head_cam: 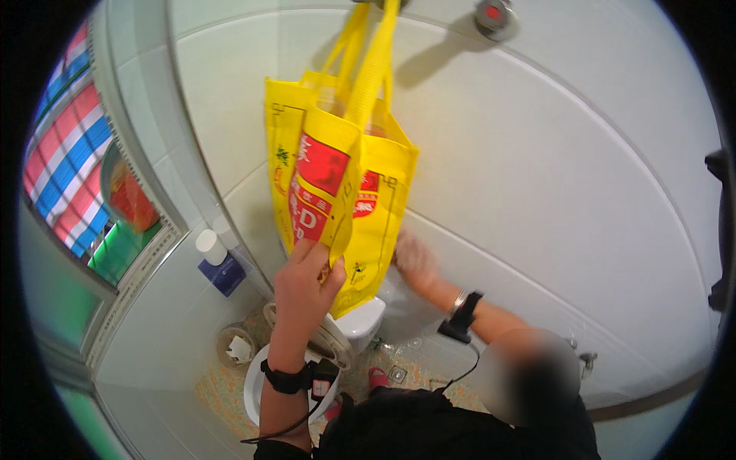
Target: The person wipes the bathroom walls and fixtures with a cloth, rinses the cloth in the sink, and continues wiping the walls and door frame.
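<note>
A yellow shopping bag (376,247) with red printed panels and writing hangs by its straps from a fixture high on the tiled wall, only partly in view. Whether it is one folded bag or two together cannot be told. My left hand (307,276) pinches the lower front edge of the yellow material between thumb and fingers. Beside the bag's right lower edge is my right hand (417,261), blurred, its fingertips partly hidden at the edge. Whether it grips anything there is unclear. Something pale shows inside the bag's mouth.
Below are a white toilet bowl (251,384), its tank (366,321) and a waste bin (221,347) with paper. A white-capped container (211,247) stands left by the window ledge (135,305). A metal fixture (494,18) juts from the wall; a floor drain (397,374) lies below.
</note>
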The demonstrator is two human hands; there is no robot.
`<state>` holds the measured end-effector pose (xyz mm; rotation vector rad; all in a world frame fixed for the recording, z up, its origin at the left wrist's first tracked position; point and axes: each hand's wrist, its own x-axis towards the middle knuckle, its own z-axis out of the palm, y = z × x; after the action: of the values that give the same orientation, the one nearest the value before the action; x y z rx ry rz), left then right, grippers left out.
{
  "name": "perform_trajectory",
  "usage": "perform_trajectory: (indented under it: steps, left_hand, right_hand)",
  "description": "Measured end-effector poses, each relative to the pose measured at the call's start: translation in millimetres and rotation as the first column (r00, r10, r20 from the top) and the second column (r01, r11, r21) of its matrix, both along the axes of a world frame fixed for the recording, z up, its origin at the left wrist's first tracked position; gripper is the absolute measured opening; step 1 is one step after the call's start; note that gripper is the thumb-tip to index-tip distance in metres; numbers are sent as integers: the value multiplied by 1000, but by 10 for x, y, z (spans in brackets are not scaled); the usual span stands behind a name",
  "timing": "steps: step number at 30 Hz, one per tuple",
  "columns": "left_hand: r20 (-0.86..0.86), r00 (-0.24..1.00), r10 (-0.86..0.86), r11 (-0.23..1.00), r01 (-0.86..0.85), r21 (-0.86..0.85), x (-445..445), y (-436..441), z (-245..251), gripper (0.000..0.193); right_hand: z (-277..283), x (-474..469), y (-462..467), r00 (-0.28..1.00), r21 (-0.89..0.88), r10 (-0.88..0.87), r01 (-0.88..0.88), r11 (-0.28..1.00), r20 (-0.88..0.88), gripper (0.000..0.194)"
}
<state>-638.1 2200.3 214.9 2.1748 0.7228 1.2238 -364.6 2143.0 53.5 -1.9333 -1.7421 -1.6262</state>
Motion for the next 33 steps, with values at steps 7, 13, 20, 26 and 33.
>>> perform_trajectory:
  steps: [7, 13, 20, 26, 33]
  left_hand:
    - [53, 998, -45, 999, 45, 3, 84, 45, -121, 19]
    - [39, 992, -119, 993, 120, -18, 289, -27, -167, 26]
    - [110, 991, -79, 984, 96, -153, 123, -138, -576, 26]
    - [170, 985, -32, 842, 118, -527, 200, -211, -1301, 35]
    - [75, 960, -271, 744, 258, -616, 11, -181, -1760, 45]
  right_hand:
    - [3221, 362, -751, 970, 367, 38, 54, 929, -238, 54]
    - [3417, 338, -1067, 897, 605, -437, 380, 699, -59, 44]
    - [3077, -65, -653, 930, 637, 326, -149, 756, -169, 46]
    - [2485, -979, 350, 935, -143, 345, -353, 924, -81, 42]
    - [1536, -1129, 616, 923, -272, 216, -308, 912, -318, 40]
